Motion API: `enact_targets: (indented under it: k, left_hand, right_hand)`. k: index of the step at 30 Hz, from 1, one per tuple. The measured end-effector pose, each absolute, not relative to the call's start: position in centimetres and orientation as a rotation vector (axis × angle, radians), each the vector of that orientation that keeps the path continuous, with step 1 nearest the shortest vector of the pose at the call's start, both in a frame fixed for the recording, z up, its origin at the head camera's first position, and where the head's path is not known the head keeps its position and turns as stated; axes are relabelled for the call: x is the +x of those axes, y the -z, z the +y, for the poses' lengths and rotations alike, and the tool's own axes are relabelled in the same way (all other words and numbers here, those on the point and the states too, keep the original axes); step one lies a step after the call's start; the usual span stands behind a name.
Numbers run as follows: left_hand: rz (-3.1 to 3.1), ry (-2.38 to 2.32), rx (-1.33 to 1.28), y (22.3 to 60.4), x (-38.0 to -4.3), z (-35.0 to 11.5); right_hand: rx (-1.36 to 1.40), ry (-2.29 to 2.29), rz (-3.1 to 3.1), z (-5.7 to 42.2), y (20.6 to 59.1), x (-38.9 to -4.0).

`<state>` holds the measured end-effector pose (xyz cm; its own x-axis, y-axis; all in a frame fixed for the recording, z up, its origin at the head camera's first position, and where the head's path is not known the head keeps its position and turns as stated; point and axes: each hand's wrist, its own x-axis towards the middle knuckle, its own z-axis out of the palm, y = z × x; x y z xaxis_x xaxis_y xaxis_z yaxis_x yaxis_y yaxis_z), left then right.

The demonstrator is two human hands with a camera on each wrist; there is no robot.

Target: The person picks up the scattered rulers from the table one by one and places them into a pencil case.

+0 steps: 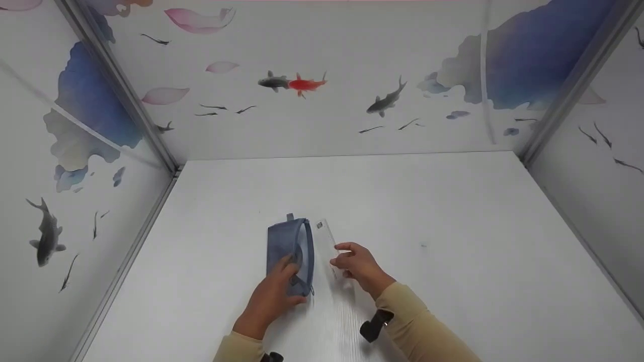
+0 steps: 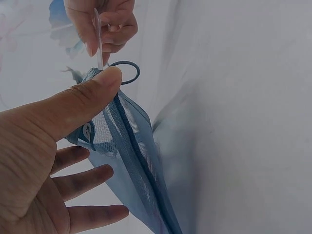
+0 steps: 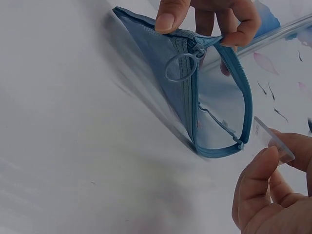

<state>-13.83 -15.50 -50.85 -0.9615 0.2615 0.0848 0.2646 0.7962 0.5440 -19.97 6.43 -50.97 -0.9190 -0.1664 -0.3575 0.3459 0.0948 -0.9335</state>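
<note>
A blue mesh zipper pouch [image 1: 282,241] stands with its mouth unzipped and facing right in the head view. My left hand [image 1: 271,294] grips the pouch at its near end, thumb pressed on the zipper corner in the left wrist view. From that corner hangs the ring-shaped zipper pull [image 3: 181,80]. Just right of the mouth, my right hand [image 1: 359,264] pinches a clear plastic ruler [image 1: 324,236] between thumb and fingers. The ruler has a small printed square at its far end. In the right wrist view, the ruler's end is close beside the pouch's open rim.
The white tabletop [image 1: 453,211] spreads around both hands. White panels printed with fish and petals enclose it: a back wall [image 1: 347,110], a left wall [image 1: 110,191] and a right wall [image 1: 578,166]. A small dark mark [image 1: 423,246] shows on the tabletop to the right.
</note>
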Motion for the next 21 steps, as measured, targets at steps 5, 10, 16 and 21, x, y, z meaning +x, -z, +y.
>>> enact_targets:
  k: [5,10,16,21]
  left_hand:
    - [-2.975,0.909,-0.426,50.8,-13.8,-15.5]
    - [-2.974,0.911,-0.434,50.7,-13.9,-15.5]
    - [-2.985,0.908,-0.449,50.8,-13.9,-15.5]
    - [-2.977,0.923,-0.472,50.8,-14.0,-15.6]
  right_hand:
    - [0.167,1.890,2.002,5.9,50.9,-20.0]
    - [0.151,1.877,1.999,5.4,50.9,-19.9]
    - [0.126,1.869,1.992,4.9,50.9,-19.7]
    - [0.084,1.884,1.975,4.5,50.8,-19.6]
